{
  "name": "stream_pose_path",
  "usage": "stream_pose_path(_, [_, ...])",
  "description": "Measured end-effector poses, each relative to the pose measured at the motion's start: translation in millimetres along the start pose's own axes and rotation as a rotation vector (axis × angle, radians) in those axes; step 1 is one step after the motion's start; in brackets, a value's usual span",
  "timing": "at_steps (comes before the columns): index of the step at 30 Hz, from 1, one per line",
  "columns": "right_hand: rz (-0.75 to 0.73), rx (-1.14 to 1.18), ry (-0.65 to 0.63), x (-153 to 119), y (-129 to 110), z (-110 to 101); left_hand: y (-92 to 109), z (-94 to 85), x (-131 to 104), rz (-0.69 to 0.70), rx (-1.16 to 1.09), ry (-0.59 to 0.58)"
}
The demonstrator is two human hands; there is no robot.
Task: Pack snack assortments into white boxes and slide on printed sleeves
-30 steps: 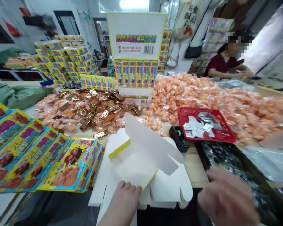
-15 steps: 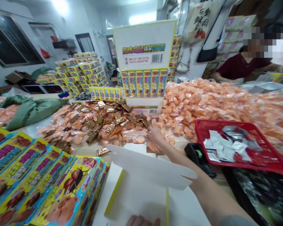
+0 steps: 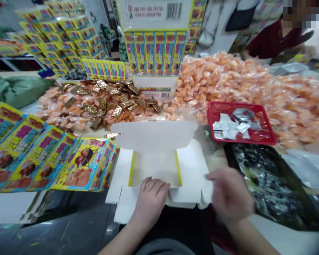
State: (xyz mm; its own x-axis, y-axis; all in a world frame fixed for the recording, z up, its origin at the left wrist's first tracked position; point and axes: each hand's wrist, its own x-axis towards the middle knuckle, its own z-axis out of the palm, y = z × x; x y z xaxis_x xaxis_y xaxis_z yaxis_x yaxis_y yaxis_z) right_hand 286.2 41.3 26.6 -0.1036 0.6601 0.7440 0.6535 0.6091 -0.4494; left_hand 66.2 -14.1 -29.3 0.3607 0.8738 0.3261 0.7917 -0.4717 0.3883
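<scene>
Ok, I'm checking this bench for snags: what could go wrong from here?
The open carton sits on flat cardboard blanks, which might slide if the left hand on its front edge pushes. The right hand, blurred near the black tray of wrapped packets, could catch the rim.

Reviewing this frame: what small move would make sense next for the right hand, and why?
Probably a short reach to the black tray for one wrapped piece. The right hand, blurred, is between that tray and the white box; the left hand rests at the box's near edge. The box is open, with nothing visible inside.
</scene>
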Motion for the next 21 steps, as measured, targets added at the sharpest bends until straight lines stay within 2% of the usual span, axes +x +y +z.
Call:
stream_pose_path(2, [-0.134,-0.086,-0.272,-23.6,-20.9,14.5,-2.8,2.6,-9.0,0.012,0.024,-0.033])
stream_pose_path(4, [-0.155,-0.216,-0.455,-34.5,-27.2,39.1,-5.9,5.4,-13.7,0.052,0.056,-0.034])
stream_pose_path(7, [-0.108,-0.332,-0.606,-33.1,-25.1,62.8,-11.0,5.8,-13.8,0.116,0.084,-0.009])
stream_pose_path(10, [-0.101,-0.278,-0.7,-28.1,-27.9,61.0,-15.5,2.8,-13.9,0.178,0.085,-0.003])
stream_pose_path(14, [-0.086,-0.097,-0.914,-34.7,-35.6,49.4,-16.2,-0.4,-19.0,0.232,0.074,0.031])
stream_pose_path(16, [-0.066,-0.047,-0.864,-35.1,-24.7,41.7,-16.4,-1.0,-18.2,0.204,0.086,0.039])
stream_pose_path(18, [0.006,-0.079,-0.661,-27.8,4.3,20.6,-16.8,-0.5,-12.7,0.149,0.129,0.029])
stream_pose_path(19, [0.098,-0.161,-0.531,-21.8,24.9,2.3,-16.6,0.1,-8.8,0.124,0.162,0.003])
stream_pose_path(21, [0.404,-0.448,-0.31,-8.3,73.3,-48.3,-15.4,2.2,-0.6,0.092,0.246,-0.095])
